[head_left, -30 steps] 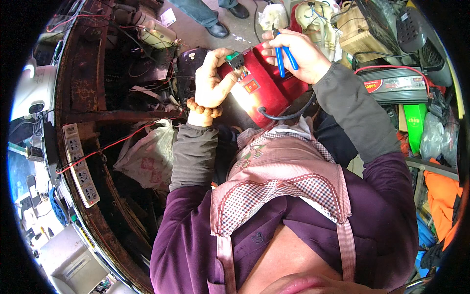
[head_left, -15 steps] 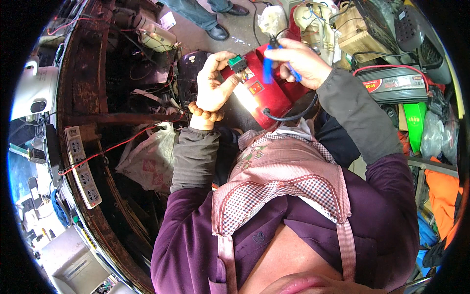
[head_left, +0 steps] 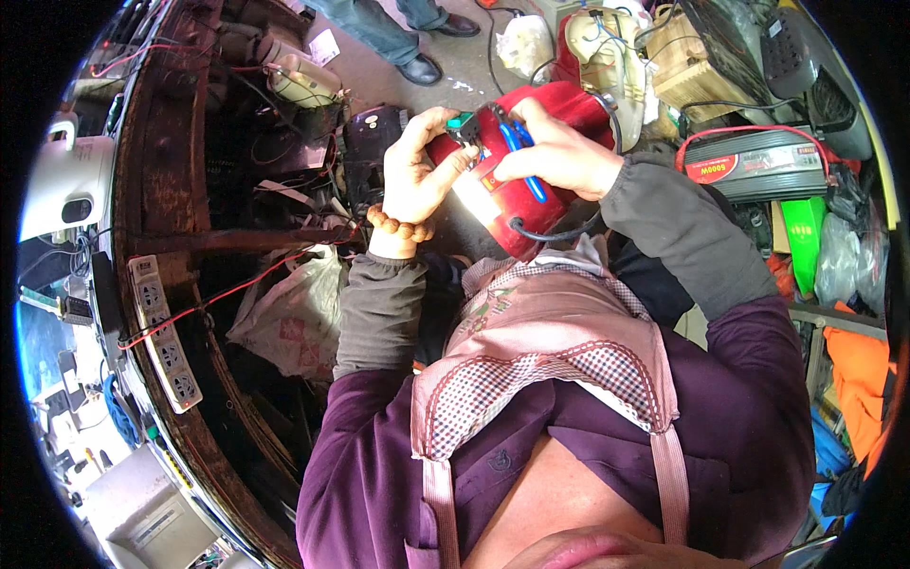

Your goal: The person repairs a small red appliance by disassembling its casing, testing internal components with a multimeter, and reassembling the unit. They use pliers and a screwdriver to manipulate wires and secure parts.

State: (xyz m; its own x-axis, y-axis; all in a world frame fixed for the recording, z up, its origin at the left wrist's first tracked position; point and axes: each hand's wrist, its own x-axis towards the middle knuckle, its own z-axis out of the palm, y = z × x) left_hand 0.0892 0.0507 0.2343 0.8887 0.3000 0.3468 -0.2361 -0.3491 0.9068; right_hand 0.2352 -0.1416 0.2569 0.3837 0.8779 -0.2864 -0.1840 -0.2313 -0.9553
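Pinching a green switch (head_left: 461,125), left grip (head_left: 413,180) faces right grip (head_left: 573,159), curled round blue pliers (head_left: 536,189) with indistinct tips.

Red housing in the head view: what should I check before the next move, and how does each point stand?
1. Left hand on the green-and-black switch: ok.
2. Right hand gripping the blue-handled pliers: ok.
3. Pliers' tips clear of left fingers: cannot tell.
4. Black cord on the red housing unplugged: cannot tell, far end not seen.
5. Bystander's shoes clear of the housing: ok.
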